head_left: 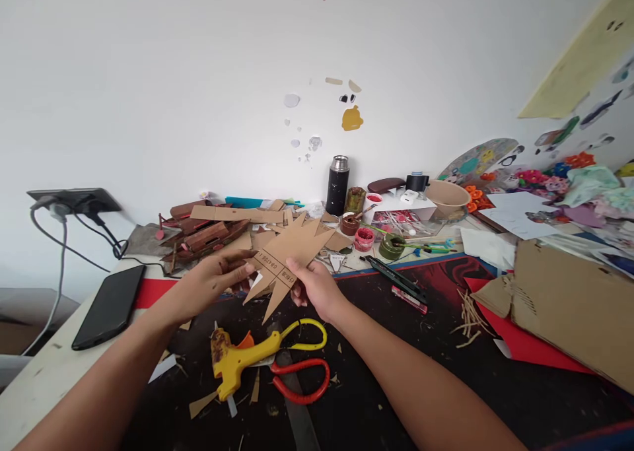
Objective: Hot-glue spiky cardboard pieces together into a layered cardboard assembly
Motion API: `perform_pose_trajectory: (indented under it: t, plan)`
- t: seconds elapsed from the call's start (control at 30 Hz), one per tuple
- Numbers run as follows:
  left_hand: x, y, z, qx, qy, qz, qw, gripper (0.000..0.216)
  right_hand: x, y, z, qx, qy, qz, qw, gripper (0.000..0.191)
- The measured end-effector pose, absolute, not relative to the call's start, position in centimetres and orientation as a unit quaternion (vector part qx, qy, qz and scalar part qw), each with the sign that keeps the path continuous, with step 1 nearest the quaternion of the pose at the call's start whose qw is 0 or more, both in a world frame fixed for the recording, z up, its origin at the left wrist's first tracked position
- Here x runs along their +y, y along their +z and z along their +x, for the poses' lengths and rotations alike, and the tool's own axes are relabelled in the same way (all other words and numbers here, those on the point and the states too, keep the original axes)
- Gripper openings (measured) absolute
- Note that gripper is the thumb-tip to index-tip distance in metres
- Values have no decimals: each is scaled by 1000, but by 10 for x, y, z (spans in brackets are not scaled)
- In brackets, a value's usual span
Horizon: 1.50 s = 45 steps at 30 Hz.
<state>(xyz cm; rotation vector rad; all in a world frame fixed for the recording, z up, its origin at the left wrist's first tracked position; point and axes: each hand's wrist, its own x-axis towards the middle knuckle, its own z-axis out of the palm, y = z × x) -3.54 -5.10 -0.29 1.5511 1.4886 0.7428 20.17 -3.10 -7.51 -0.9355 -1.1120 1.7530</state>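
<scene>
A spiky cardboard cutout (292, 247) with printed letters is held up over the dark mat. My right hand (317, 287) grips its lower right side, thumb on top and fingers beneath. At its left edge is my left hand (225, 276), with thumb and fingers closed around the tips there. Below the cutout lie a yellow glue gun (240, 362) and scissors (303, 380) with one red and one yellow handle loop. The scissors' blades are partly hidden by the glue gun.
Paint jars (364, 238), a black thermos (337, 187) and brown cardboard boat models (208, 233) stand along the back. A green utility knife (396, 280) lies right of centre. A phone (109, 306) is at left; a large cardboard sheet (569, 312) covers the right.
</scene>
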Motion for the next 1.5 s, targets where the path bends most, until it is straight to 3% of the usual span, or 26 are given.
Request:
perform_pose_trajectory:
  t: [0.13, 0.27, 0.5, 0.67, 0.7, 0.9, 1.3, 1.5]
  plan:
    - [-42, -13, -45, 581, 347, 611, 412, 77, -31, -75, 202, -464, 706, -358, 398, 74]
    - [-28, -23, -70, 599, 418, 575, 368, 71, -27, -72, 204, -436, 697, -365, 437, 76]
    - [-21, -45, -67, 627, 318, 624, 341, 67, -28, -69, 205, -433, 699, -352, 446, 70]
    - [-35, -29, -45, 599, 337, 721, 93, 65, -34, -65, 205, -442, 731, -323, 407, 69]
    - [-40, -24, -40, 596, 333, 726, 84, 63, -35, -64, 205, -442, 735, -319, 403, 70]
    - [-69, -3, -10, 530, 300, 774, 176, 55, -38, -62, 204, -449, 739, -300, 403, 74]
    - [-70, -14, -9, 471, 251, 845, -27, 35, -41, -71, 199, -516, 719, -297, 358, 74]
    - [-72, -15, -8, 506, 307, 805, 39, 28, -43, -65, 200, -499, 738, -286, 354, 70]
